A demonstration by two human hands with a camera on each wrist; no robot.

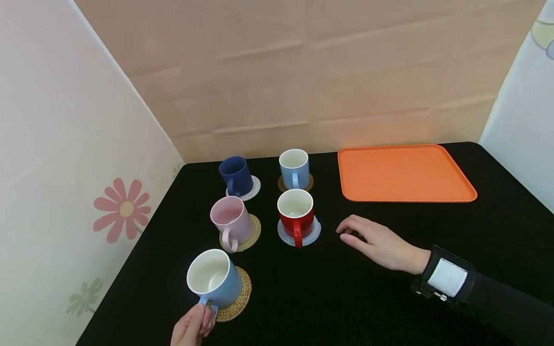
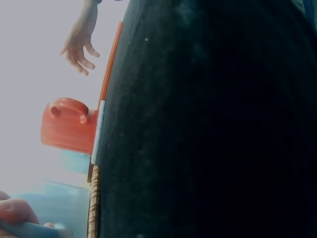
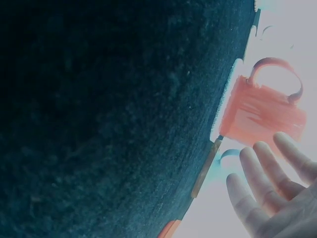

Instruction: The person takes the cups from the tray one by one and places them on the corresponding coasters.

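Observation:
At the near left of the head view, my left hand (image 1: 195, 324) pinches the handle of a light blue mug (image 1: 227, 288) with a white inside. That mug stands over a round woven coaster (image 1: 238, 302); the left wrist view shows its base right at the coaster's edge. My right hand (image 1: 381, 242) hovers over the table, fingers loosely bent and holding nothing. Nearest to it is a red mug (image 1: 298, 218) on a pale blue coaster (image 1: 317, 233), to its left. In the right wrist view the fingers (image 3: 257, 181) spread just in front of the red mug.
Behind the left-hand mug stand a pink mug (image 1: 233, 223) and a dark blue mug (image 1: 238, 175), each on a coaster. Another light blue mug (image 1: 295, 170) sits on a brown coaster behind the red one. An orange tray (image 1: 407, 174) lies at the back right of the black table (image 1: 324, 298).

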